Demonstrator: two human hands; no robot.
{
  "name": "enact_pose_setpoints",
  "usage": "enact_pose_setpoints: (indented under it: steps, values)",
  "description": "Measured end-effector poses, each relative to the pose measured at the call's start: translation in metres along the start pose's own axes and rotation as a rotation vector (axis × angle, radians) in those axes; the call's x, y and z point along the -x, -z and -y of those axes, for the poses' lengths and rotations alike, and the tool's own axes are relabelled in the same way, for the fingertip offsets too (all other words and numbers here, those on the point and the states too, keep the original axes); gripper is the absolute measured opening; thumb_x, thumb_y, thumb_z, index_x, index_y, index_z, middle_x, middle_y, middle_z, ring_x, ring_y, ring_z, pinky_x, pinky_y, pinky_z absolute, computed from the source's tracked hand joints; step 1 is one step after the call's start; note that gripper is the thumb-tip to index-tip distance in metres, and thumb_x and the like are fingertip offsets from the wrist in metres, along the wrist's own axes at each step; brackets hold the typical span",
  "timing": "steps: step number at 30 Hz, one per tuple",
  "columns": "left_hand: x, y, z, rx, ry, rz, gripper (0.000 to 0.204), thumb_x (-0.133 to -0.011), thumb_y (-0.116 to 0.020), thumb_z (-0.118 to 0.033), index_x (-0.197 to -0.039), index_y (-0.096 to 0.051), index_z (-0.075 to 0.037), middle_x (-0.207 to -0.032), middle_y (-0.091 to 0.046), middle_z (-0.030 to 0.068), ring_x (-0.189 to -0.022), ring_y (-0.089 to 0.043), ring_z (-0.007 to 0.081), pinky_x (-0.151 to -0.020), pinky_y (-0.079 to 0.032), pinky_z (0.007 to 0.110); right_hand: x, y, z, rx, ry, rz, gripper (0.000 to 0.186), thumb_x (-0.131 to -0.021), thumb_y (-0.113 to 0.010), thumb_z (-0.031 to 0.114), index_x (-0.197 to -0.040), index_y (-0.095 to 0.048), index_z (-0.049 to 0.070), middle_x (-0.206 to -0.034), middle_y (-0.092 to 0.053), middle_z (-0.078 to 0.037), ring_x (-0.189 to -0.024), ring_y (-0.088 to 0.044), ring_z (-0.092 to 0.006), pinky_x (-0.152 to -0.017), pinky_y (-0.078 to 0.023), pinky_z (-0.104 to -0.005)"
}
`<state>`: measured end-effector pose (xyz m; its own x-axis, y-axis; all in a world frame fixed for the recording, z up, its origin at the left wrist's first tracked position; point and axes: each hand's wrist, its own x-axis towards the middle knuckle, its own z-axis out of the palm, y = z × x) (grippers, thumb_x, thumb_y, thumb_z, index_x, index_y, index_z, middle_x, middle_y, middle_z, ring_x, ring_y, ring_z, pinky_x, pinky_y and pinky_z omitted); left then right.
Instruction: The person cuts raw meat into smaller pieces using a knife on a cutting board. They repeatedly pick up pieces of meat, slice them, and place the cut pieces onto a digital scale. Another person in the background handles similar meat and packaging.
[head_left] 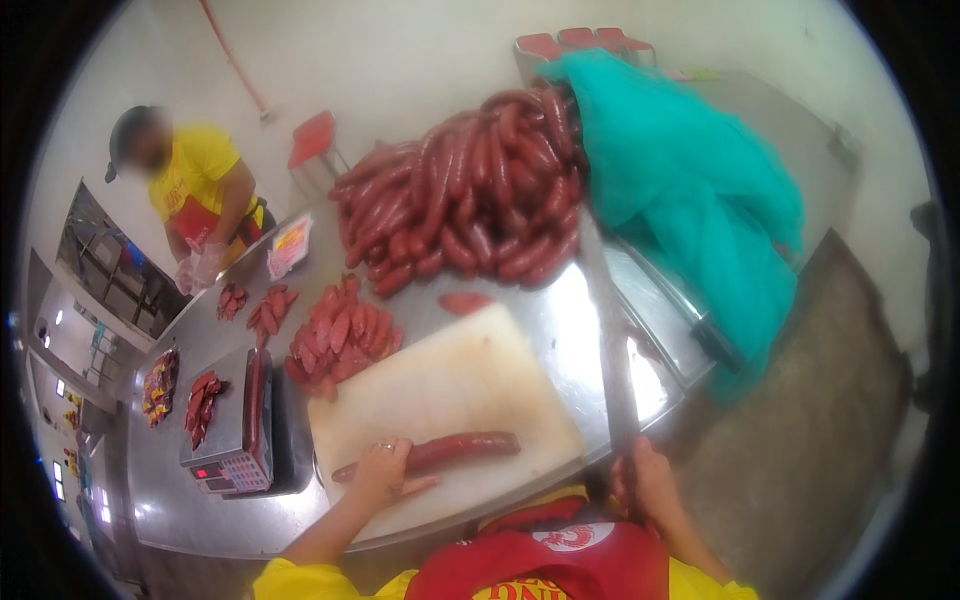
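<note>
A long dark red sausage (468, 447) lies on the worn white cutting board (460, 385). My left hand (383, 472) wraps over its left part, with a ring on one finger. At the board's right, my right hand (652, 484) is closed around the handle of a long knife (612, 370). Its broad blade points up and away, apart from the sausage, and looks slightly blurred. Just beyond the board's left corner sits a pile of cut sausage pieces (345, 335). One loose piece (465, 302) rests by the board's far edge.
A large heap of whole sausages (470, 190) covers the far side of the steel table (240, 525). Green netting (690, 190) drapes at the right. A scale (232, 440) bearing sausage pieces stands left, near a filled packet (160, 385). A gloved co-worker (200, 190) stands far left.
</note>
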<state>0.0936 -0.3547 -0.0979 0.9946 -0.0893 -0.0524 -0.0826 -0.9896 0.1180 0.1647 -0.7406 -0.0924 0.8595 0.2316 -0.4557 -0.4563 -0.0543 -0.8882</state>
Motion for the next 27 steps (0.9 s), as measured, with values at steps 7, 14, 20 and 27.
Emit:
enact_pose_setpoints:
  steps: [7,14,20,27]
  values:
    - [-0.049,-0.028,-0.079,0.21,-0.183,-0.159,0.054,-0.073,-0.074,-0.051,-0.096,-0.059,-0.004,-0.076,-0.062,0.0163,-0.071,-0.061,0.0352,-0.07,-0.049,0.043,-0.004,-0.018,0.013,0.153,0.053,0.075,0.056,-0.1,-0.037,0.05,-0.08,-0.057,0.002,-0.058,-0.053,-0.004,-0.046,-0.047,-0.0115,-0.044,-0.038,-0.026]
    - [-0.055,-0.031,-0.097,0.187,-0.191,-0.427,0.035,-0.076,-0.075,-0.038,-0.093,-0.062,-0.01,-0.08,-0.06,0.0099,-0.073,-0.06,0.0284,-0.069,-0.045,0.042,-0.014,0.0,0.026,0.519,0.2,0.091,0.057,-0.101,-0.037,0.047,-0.078,-0.058,-0.001,-0.057,-0.054,-0.007,-0.053,-0.055,-0.0137,-0.052,-0.043,-0.0299]
    - [-0.037,-0.051,-0.113,0.202,-0.019,-0.698,0.019,-0.077,-0.074,-0.028,-0.09,-0.068,-0.015,-0.087,-0.058,0.0025,-0.083,-0.055,0.0223,-0.075,-0.038,0.037,-0.016,0.031,0.042,1.12,0.258,0.163,0.058,-0.097,-0.041,0.054,-0.084,-0.062,0.002,-0.064,-0.06,-0.021,-0.064,-0.063,-0.0378,-0.061,-0.048,-0.045]
    - [-0.031,-0.07,-0.102,0.291,-0.113,-0.774,0.03,-0.064,-0.083,-0.02,-0.085,-0.063,-0.013,-0.088,-0.055,0.0026,-0.084,-0.053,0.023,-0.076,-0.038,0.037,-0.007,0.066,0.112,1.553,0.306,0.374,0.055,-0.095,-0.044,0.056,-0.078,-0.06,0.006,-0.062,-0.061,-0.019,-0.063,-0.062,-0.0409,-0.06,-0.05,-0.0493]
